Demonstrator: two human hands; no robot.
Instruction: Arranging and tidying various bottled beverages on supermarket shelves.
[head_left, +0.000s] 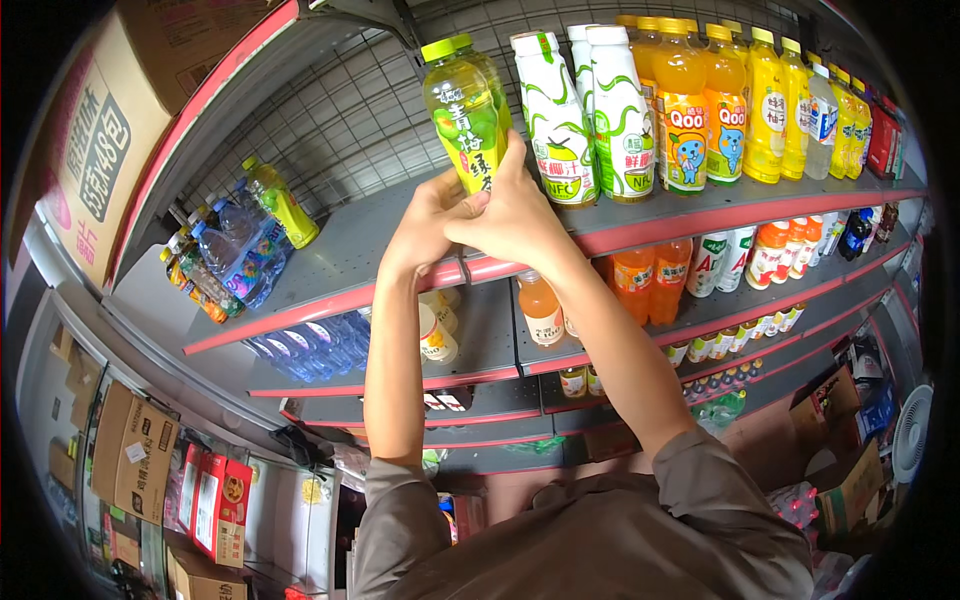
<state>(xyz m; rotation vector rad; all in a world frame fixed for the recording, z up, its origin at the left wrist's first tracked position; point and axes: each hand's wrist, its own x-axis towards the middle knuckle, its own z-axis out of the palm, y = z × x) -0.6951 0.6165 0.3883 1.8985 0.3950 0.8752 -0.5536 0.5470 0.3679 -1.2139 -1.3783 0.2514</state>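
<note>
A plastic bottle of green plum tea (457, 112) with a lime-green cap stands tilted at the edge of the upper shelf. My left hand (429, 214) holds its lower left side, with the fingers curled in against the label. My right hand (514, 214) grips the lower right of the same bottle, its thumb across the front and a finger up along the side. The hands meet at the base and hide it. Close behind is a second bottle with a green cap (491, 67), mostly covered by the first.
White coconut juice bottles (559, 127) stand just right of my hands, then orange Qoo bottles (681, 112) and yellow drinks (765, 112). To the left are another green tea bottle (281, 202) and blue-capped water bottles (232, 247). A red-edged shelf lip (660, 225) runs below; a carton (97, 150) sits upper left.
</note>
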